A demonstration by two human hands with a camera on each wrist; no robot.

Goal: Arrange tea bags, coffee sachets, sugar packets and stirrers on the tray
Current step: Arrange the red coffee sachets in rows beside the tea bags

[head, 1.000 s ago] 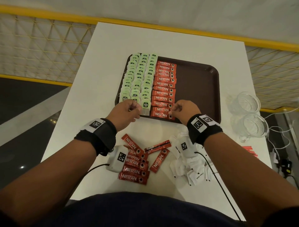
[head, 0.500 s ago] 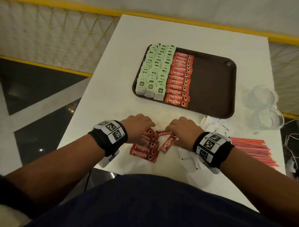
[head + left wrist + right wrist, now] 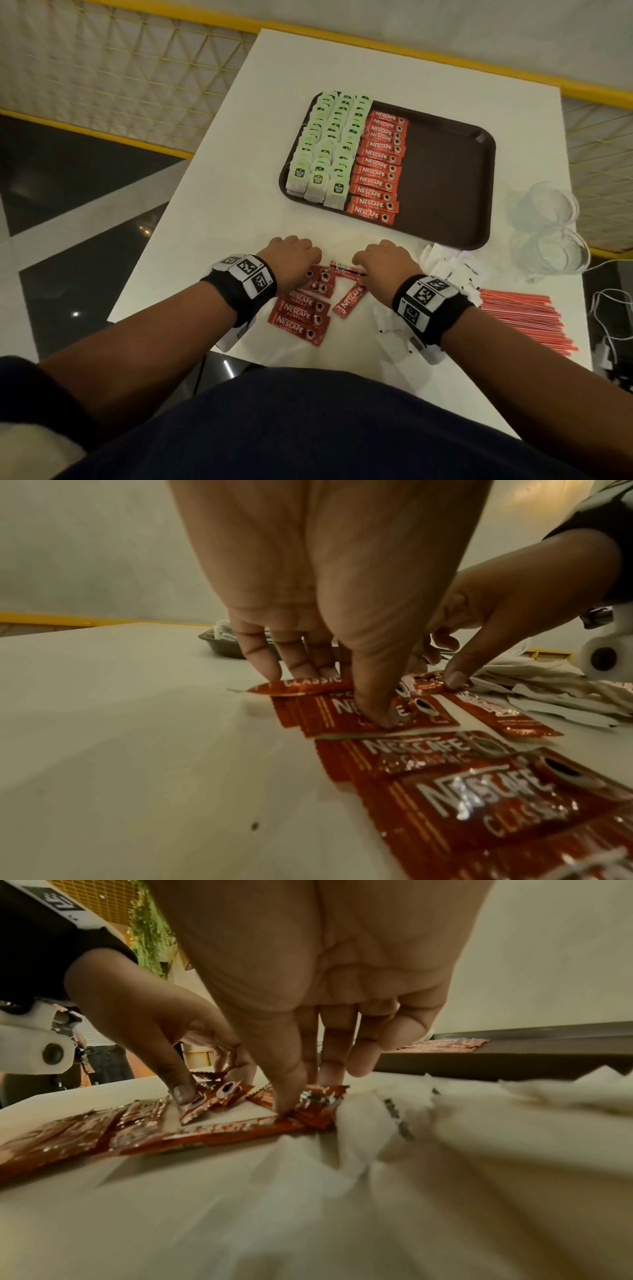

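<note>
Coffee sachets (image 3: 301,313) near table edge (image 3: 161,260): fingers (image 3: 377,712) of both hands pinch one each.

I wear black wristbands (image 3: 239,291) with white tag blocks on both wrists. White cameras (image 3: 613,653) hang beneath. My shirt (image 3: 308,428) is navy.

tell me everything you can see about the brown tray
The brown tray is a dark, smooth, plastic-looking rectangle with rounded corners and a low raised rim, lying flat on the white table beyond both hands. Its left part holds three columns of green tea bags, then one column of red coffee sachets beside them. The right half is bare. White sugar packets lie at its near right corner. Neither hand touches it.
</note>
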